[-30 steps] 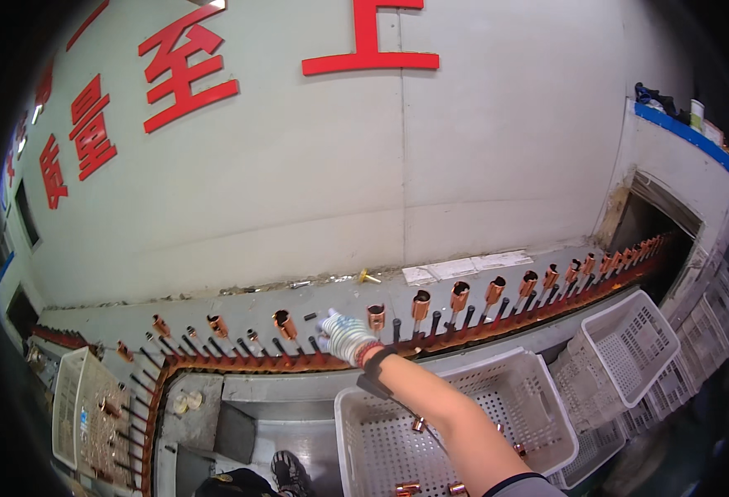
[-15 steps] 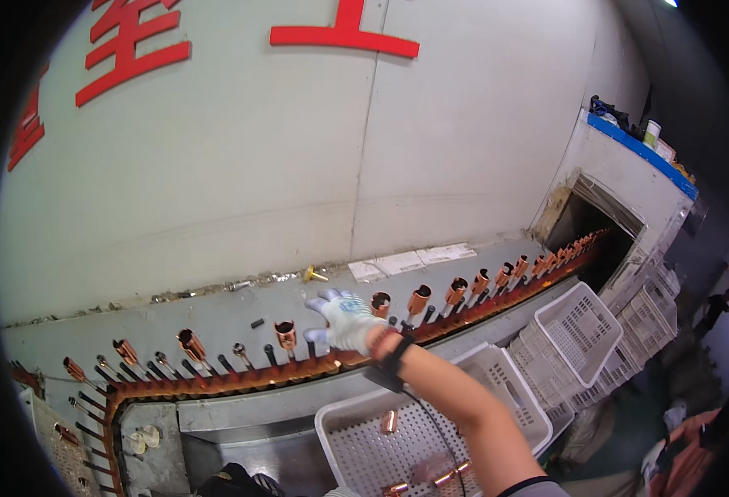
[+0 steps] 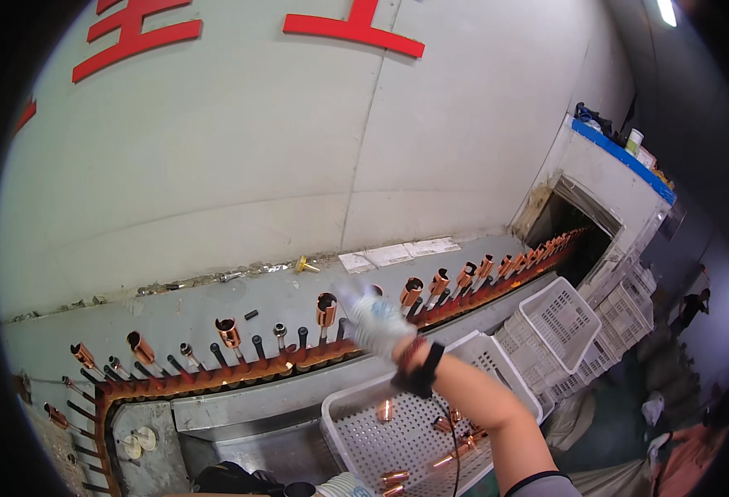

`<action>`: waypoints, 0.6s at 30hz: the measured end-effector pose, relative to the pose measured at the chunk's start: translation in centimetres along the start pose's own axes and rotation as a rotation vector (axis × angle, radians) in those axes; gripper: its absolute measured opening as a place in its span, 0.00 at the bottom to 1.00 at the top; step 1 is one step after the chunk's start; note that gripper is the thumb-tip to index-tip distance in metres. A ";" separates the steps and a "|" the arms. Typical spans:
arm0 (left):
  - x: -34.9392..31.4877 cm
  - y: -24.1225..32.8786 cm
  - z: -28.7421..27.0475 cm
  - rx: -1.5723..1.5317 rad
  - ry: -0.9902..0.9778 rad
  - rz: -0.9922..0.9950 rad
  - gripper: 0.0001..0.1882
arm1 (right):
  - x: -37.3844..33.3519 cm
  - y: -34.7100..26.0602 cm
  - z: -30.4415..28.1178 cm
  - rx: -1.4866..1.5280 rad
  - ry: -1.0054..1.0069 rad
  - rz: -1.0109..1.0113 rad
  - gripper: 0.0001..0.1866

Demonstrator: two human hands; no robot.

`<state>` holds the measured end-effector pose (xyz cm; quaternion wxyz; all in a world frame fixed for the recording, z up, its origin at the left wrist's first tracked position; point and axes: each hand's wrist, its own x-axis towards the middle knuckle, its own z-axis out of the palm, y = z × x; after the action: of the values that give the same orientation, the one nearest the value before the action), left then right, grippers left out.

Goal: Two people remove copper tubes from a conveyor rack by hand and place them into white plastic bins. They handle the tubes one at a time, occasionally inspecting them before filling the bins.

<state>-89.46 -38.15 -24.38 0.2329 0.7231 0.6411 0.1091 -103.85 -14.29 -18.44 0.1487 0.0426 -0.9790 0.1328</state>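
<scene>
My right hand (image 3: pixel 381 321), in a white glove with a blue print, reaches over a row of upright pegs on a curved conveyor track (image 3: pixel 252 374). Its fingers are smeared by motion, so their grip does not show. A copper tube fitting behind them is mostly hidden. Left of the hand, another slotted copper tube fitting (image 3: pixel 325 308) stands on a peg. My left hand (image 3: pixel 343 485), gloved too, shows only in part at the lower edge, fingers hidden. Below my right forearm a white perforated basket (image 3: pixel 335 431) holds several loose copper fittings (image 3: pixel 387 410).
Stacked white crates (image 3: pixel 559 323) stand at the right, beside a wall opening (image 3: pixel 584 224) where the track runs in. A brass-coloured part (image 3: pixel 305 264) and white tiles (image 3: pixel 397 255) lie along the wall. A person (image 3: pixel 694 306) is at the far right.
The fittings left of my right hand have shifted rightward along the track. My right hand has moved slightly right, its spread fingers now blurred. More of my left glove and the loose fittings shows.
</scene>
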 end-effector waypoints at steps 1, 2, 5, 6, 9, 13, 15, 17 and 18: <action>-0.5 0.1 -0.1 0.037 0.031 -0.011 0.13 | 1.1 1.1 -0.6 -0.032 0.040 0.111 0.24; -0.7 0.2 -0.1 0.045 0.030 0.003 0.13 | 2.2 2.5 -0.3 -0.042 0.048 0.121 0.24; -0.7 0.7 -0.5 0.054 0.074 0.003 0.12 | 3.6 4.5 2.9 0.089 -0.291 0.308 0.23; -0.6 0.9 -0.8 0.071 0.045 0.006 0.12 | 3.6 3.6 4.1 0.081 -0.261 0.282 0.21; -0.3 0.2 -0.6 0.112 -0.005 0.022 0.11 | 2.5 -0.1 4.1 0.058 -0.249 0.173 0.17; -0.2 -2.0 -0.5 0.055 0.113 0.025 0.11 | -3.8 -2.0 2.1 0.082 -0.239 -0.188 0.13; -0.9 -2.1 -2.1 0.094 0.030 0.067 0.13 | -6.9 -1.1 0.8 0.228 -0.434 -0.153 0.15; -0.4 -3.5 1.6 0.116 0.132 0.175 0.13 | -7.0 0.6 -0.3 0.044 -0.669 -0.186 0.17; 0.1 -3.9 2.2 0.114 0.130 0.178 0.13 | -6.0 2.9 -0.5 -0.007 -0.412 -0.281 0.19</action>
<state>-91.89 -38.22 -28.13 0.1388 0.7806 0.5933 0.1391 -98.34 -11.08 -20.53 -0.0371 0.2040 -0.9736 0.0960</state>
